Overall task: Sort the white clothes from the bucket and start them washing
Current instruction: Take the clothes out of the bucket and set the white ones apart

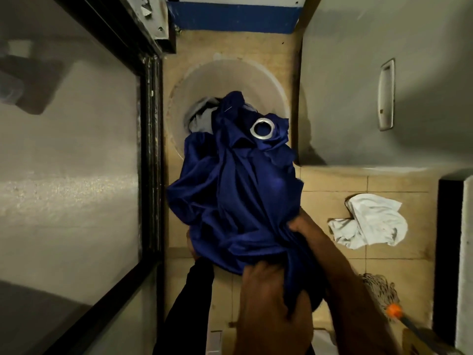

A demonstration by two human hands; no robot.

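A white bucket [230, 73] stands on the tan tiled floor and holds grey clothes [202, 116]. A large dark blue curtain [238, 190] with a silver eyelet [262, 128] hangs lifted over the bucket's near side. My left hand [266, 288] grips its lower bunched end close to me. My right hand [300, 225] clutches the fabric a little higher on the right. A crumpled white garment [371, 221] lies on the floor to the right of the bucket.
A black-framed glass door [151, 149] runs along the left. On the right is a grey panel with a metal handle [386, 96]. A string mop [381, 293] with an orange collar lies at lower right. A dark trouser leg [189, 298] shows at lower left.
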